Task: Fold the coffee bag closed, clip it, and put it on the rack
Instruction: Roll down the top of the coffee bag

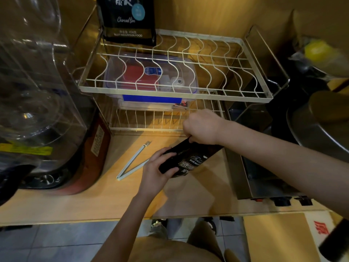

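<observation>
A black coffee bag (190, 159) with white lettering lies tilted on the wooden counter, its top pointing up and right. My left hand (157, 167) grips its lower left end. My right hand (203, 126) pinches the bag's upper end with closed fingers. A pale, long sealing clip (133, 162) lies open in a V on the counter just left of my left hand. The two-tier white wire rack (175, 91) stands behind the bag, and a second black coffee bag (127, 19) stands upright at its back left corner.
A clear lidded box (151, 76) with a red item sits under the rack's top tier. A large clear-domed machine (37, 91) fills the left. A steel appliance with knobs (264, 178) is at the right, with pans (321, 125) behind it. The counter's front edge runs below my arms.
</observation>
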Motion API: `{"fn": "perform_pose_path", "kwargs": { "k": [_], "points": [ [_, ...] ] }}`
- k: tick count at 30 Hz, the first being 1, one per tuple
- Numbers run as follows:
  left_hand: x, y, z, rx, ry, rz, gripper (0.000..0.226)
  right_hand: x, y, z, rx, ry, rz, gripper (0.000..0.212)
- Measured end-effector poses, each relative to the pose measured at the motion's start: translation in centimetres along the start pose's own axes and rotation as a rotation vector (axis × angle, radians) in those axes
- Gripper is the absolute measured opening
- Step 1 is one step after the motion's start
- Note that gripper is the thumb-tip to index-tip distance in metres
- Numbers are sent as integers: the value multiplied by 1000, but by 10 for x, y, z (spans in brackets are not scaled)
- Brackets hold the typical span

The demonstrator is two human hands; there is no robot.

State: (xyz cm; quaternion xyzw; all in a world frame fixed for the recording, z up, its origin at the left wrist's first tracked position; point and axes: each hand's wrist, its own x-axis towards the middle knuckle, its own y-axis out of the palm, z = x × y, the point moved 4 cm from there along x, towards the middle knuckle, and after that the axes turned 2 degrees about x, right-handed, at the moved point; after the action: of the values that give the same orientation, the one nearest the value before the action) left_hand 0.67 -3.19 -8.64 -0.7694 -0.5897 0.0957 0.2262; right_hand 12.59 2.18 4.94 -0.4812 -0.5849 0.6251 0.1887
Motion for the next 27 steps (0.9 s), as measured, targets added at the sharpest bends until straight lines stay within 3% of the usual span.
{"fn": "perform_pose_path", "kwargs": {
  "k": [4,9,16,21,27],
  "points": [
    [2,-4,3,-22,-11,-12,42,-1,3,-5,173,19,-48,20],
    [6,-13,13,-24,-43,5,41,-12,-1,-20,596,-32,50,27],
    [12,-12,13,-36,-94,-85,34,-16,7,-16,568,-25,-191,20],
    [6,-1,26,-176,-217,-28,31,-18,10,-7,536,-81,-209,16],
    [18,-1,3,-166,-211,48,30,-15,12,-9,585,-28,-277,17]
  ]
}}
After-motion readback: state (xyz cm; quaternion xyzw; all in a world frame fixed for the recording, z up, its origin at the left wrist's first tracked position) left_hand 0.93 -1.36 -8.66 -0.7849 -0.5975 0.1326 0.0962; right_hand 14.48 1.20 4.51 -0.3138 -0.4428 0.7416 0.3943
